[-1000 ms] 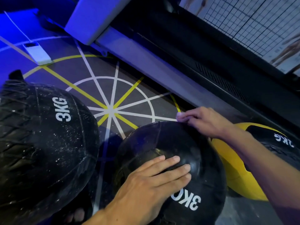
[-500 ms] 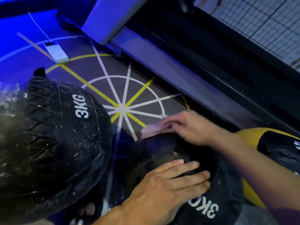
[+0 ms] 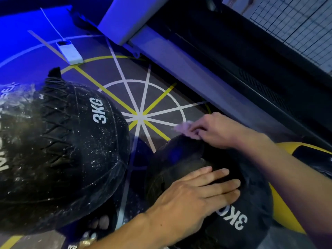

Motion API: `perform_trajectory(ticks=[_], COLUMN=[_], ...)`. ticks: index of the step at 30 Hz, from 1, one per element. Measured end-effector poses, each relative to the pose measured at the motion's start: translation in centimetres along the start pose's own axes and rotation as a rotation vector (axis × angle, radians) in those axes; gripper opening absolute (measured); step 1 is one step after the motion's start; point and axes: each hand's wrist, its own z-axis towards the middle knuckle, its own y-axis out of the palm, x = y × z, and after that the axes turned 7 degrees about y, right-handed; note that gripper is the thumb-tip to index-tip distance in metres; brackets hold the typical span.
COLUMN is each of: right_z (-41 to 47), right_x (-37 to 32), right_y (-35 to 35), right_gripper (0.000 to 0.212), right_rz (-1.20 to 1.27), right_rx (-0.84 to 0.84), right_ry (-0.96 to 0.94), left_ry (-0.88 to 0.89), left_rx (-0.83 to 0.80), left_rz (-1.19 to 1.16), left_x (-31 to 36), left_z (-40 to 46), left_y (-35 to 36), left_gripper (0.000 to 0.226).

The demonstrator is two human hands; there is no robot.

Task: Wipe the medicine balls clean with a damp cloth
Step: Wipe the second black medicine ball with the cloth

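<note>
While your left hand (image 3: 194, 198) lies flat, fingers straight, on the black rubber 3KG medicine ball (image 3: 224, 212), your right hand (image 3: 217, 130) pinches a crumpled pale cloth (image 3: 186, 129) under curled fingers at the ball's far edge.

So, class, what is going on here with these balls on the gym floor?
A person is cleaning medicine balls. The left hand lies flat on a black 3KG ball to steady it, while the right hand pinches a small pale cloth at the ball's far top edge. A bigger black 3KG ball on the left is speckled with white dust, apparently unwiped. A yellow and black ball sits behind the right forearm.
</note>
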Motion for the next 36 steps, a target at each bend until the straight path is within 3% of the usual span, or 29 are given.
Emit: perform_trajectory(ticks=[3,5,9,12,16,19,21,24,28,36], right_z=[-3.3,-4.0,-0.8,-1.8,-4.1,-5.7,-6.7,-8.0,-9.2,-7.7], right_x=[-4.8,-5.0,2.4,5.6,7.2,8.9,9.5,9.7,9.3,12.4], right_y=[1.4,1.7,0.5,1.3,2.3,3.5,4.1,4.5,4.4,4.5], right_gripper=[0.040,0.041,0.034,0.026,0.042,0.035,0.033,0.036,0.037,0.032], right_rz=[0.117,0.086,0.113,0.171,0.360,0.464,0.535,0.591,0.684,0.944], right_rx=[-0.139,-0.211,0.023,0.048,0.144,0.187,0.195,0.222,0.250,0.408], right_ry=[-0.316,-0.357,0.119,0.281,0.421,0.518,0.555,0.578,0.609,0.746], left_ry=[0.009,-0.013,-0.008,-0.051,-0.379,-0.771,-0.880,-0.684,-0.499,-0.567], left_rx=[-0.117,-0.118,-0.031,0.086,0.240,0.146,0.082,0.061,0.259,0.354], left_rz=[0.015,-0.008,0.062,0.136,0.112,-0.057,-0.100,0.022,0.018,-0.009], left_x=[0.0,-0.1,0.0,-0.4,-1.5,-1.2,-0.8,-0.1,0.5,-3.8], left_z=[-0.5,-0.2,0.1,-1.0,-3.6,-5.7,-6.4,-5.3,-3.5,3.2], left_y=[-0.6,-0.7,-0.8,-1.8,-3.9,-4.1,-3.6,-3.8,-2.8,-3.5], left_gripper=[0.045,0.046,0.045,0.037,0.046,0.082,0.096,0.072,0.027,0.033])
